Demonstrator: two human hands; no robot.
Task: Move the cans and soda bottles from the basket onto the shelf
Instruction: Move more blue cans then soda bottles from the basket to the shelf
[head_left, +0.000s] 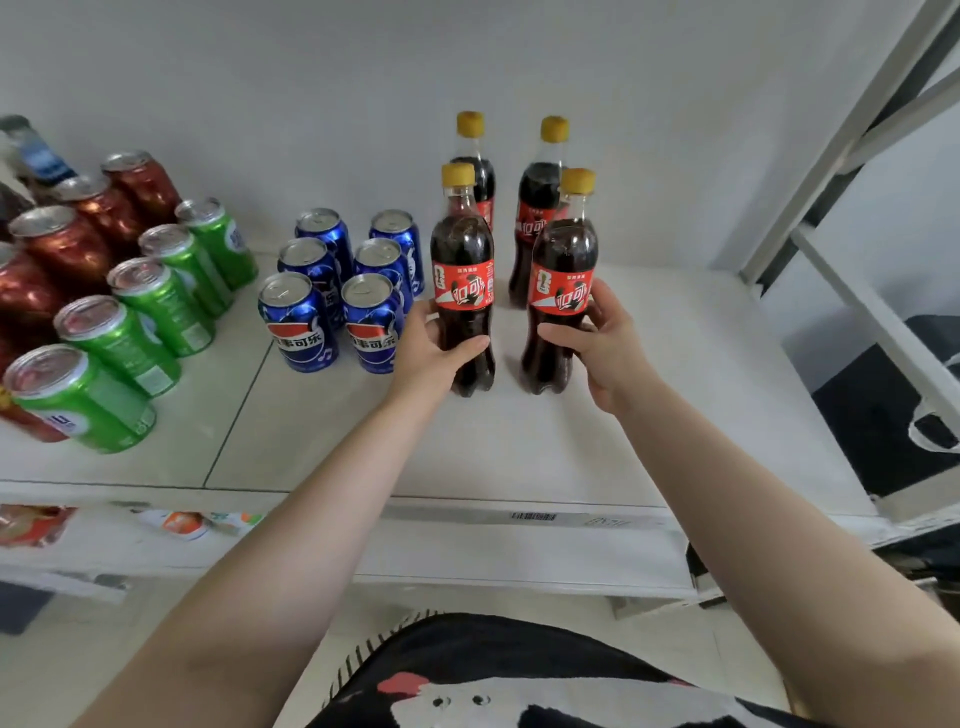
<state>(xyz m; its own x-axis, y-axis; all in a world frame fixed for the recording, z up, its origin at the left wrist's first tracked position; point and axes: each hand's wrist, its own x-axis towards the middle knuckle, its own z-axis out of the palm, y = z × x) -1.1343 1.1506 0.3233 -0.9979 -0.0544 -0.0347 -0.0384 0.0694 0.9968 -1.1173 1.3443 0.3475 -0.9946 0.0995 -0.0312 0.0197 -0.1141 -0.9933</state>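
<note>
Two cola bottles with yellow caps and red labels stand upright on the white shelf (597, 447). My left hand (434, 348) grips the left bottle (462, 270) low on its body. My right hand (602, 338) grips the right bottle (563, 270) the same way. Behind them stand two more cola bottles, one at back left (475, 171) and one at back right (540, 208). Several blue cans (332, 291) stand in two rows just left of my left hand. The basket is out of view.
Further left on the shelf are rows of green cans (156, 301) and red cans (67, 244). A white shelf upright (841, 150) rises at the right, with a dark bag (893, 415) beyond it. A lower shelf with packets (197, 522) shows below the front edge.
</note>
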